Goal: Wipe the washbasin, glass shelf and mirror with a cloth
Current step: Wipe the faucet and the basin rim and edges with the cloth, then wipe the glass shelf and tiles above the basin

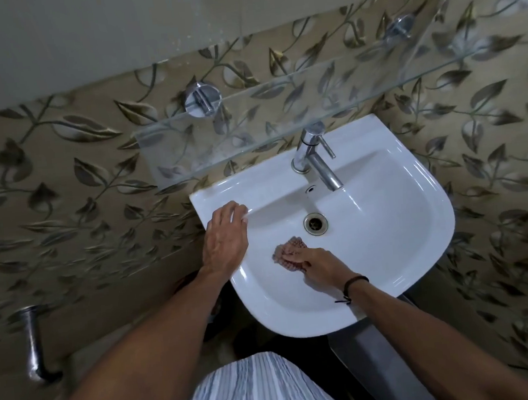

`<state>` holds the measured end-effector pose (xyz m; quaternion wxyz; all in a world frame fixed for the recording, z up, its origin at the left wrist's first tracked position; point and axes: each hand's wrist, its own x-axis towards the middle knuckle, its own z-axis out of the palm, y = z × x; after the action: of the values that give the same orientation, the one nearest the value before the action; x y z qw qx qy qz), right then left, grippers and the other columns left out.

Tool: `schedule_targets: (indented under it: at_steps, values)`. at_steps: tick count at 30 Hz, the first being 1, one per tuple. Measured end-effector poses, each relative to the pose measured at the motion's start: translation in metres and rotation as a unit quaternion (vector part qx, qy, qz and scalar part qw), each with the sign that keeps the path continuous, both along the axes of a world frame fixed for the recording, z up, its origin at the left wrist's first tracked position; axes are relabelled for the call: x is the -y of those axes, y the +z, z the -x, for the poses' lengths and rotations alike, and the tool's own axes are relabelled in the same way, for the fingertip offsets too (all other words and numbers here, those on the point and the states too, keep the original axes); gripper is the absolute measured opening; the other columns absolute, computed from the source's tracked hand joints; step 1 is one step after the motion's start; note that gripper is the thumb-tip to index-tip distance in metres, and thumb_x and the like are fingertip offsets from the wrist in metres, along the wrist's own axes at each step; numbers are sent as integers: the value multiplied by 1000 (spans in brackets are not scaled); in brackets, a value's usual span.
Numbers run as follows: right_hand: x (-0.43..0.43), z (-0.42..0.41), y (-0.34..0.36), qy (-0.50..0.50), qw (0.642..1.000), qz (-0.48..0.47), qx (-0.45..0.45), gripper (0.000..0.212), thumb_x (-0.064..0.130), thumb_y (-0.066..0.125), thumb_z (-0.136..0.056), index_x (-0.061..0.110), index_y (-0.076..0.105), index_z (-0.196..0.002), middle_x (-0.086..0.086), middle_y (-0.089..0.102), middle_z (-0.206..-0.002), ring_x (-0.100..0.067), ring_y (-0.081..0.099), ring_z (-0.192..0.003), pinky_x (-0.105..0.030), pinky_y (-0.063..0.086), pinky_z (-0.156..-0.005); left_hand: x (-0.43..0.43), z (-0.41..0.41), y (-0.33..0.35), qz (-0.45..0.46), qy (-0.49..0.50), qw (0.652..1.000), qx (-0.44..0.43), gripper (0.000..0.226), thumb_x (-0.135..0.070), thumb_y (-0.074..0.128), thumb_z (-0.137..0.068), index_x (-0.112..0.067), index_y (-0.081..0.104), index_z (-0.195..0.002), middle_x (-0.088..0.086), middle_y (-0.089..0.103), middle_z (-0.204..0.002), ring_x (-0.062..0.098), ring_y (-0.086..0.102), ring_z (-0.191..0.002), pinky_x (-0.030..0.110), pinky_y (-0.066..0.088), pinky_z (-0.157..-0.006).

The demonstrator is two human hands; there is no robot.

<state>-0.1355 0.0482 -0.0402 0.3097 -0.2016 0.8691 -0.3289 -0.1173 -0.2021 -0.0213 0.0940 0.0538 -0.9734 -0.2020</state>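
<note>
The basin is fixed to the leaf-tiled wall, hard, glazed and likely slick where wet, so it should take firm rubbing without shifting; its rim is the sound place to steady oneself. Above it and to the left the glass shelf juts out on two chrome brackets; it looks thin and brittle with a bare front edge, and I judge it wants light strokes along the top, not downward weight. The mirror cannot be made out here. The left hand rests palm down on the basin's left rim, fingers lightly bent and together, gripping nothing. The right hand is inside the bowl just below the drain, fingers curled round the cloth and pressing it to the glaze. The cloth is small, soft and bunched, probably light and limp, best held wadded under the fingertips
</note>
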Motion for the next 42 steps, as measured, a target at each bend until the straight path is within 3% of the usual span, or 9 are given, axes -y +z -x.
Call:
schedule_targets:
  at_steps: [4, 7, 12, 17, 21, 25, 28, 34, 42]
  values:
    - [-8, 25, 13, -279, 958, 66, 11, 52, -2, 47, -96, 33, 63, -132, 3, 65, -101, -3, 62, -81, -9, 44, -71, -1, 1, 2, -6, 3, 1000, -1, 20, -19, 46, -104, -21, 54, -123, -2, 50, -129, 24, 46, -114, 40, 44, -92]
    - [10, 45, 24, -482, 818, 290, 121, 45, -14, 46, -94, 14, 69, -121, -5, 58, -74, -14, 54, -52, -23, 46, -51, -2, 0, 2, -15, 9, 1000, 3, 20, -18, 48, -103, -20, 55, -122, -3, 50, -128, 24, 46, -115, 40, 42, -91]
    - [59, 90, 24, -592, 705, 357, 162, 30, 0, 52, -99, 22, 63, -117, -2, 54, -80, -19, 53, -68, -23, 44, -46, -1, 0, 1, -12, 12, 1000, 7, 22, -17, 51, -102, -21, 55, -123, -2, 51, -130, 24, 46, -116, 41, 44, -91]
    - [95, 68, 30, -551, 762, 307, 148, 59, 8, 51, -100, 29, 34, -152, -6, 63, -114, -20, 59, -91, -17, 49, -59, -2, -1, 0, -6, 16, 1000, -3, 22, -15, 54, -101, -20, 56, -122, 0, 53, -129, 25, 48, -115, 42, 46, -89]
    - [92, 32, 21, -485, 803, 282, 202, 60, -3, 53, -92, 19, 49, -147, -8, 64, -125, -21, 64, -103, -28, 56, -87, 0, -1, -1, -2, 8, 1000, -10, 22, -16, 54, -102, -21, 55, -123, -1, 52, -129, 25, 49, -114, 42, 47, -88]
    - [56, 4, 34, -562, 696, 359, 267, 45, -17, 43, -94, 12, 63, -123, -12, 64, -91, -24, 61, -75, -22, 55, -55, -1, -1, 0, -4, 5, 1000, -10, 20, -18, 51, -103, -24, 55, -122, -4, 52, -128, 23, 49, -115, 40, 46, -88]
    - [20, -4, 34, -604, 632, 394, 284, 40, -5, 55, -93, 5, 62, -130, -23, 63, -94, -34, 62, -78, -42, 53, -68, 0, -1, -1, -7, 4, 1000, -5, 23, -24, 41, -104, -27, 55, -122, -6, 51, -129, 22, 49, -115, 39, 46, -87]
    - [-39, 25, 78, -609, 669, 402, 136, 38, 20, 64, -90, 10, 65, -127, -22, 69, -120, -37, 69, -102, -49, 55, -92, -3, 2, 5, -7, 9, 1000, 20, 45, -43, 30, -98, -24, 61, -125, 1, 58, -133, 25, 54, -119, 43, 51, -92]
    - [-29, 69, 208, -479, 758, 372, -238, 62, 6, 48, -95, 39, 45, -148, 5, 56, -140, -16, 61, -114, -42, 55, -95, -3, -1, 17, -71, -21, 995, 60, 37, -42, 43, -105, -31, 47, -140, -8, 43, -146, 17, 35, -137, 36, 33, -111]
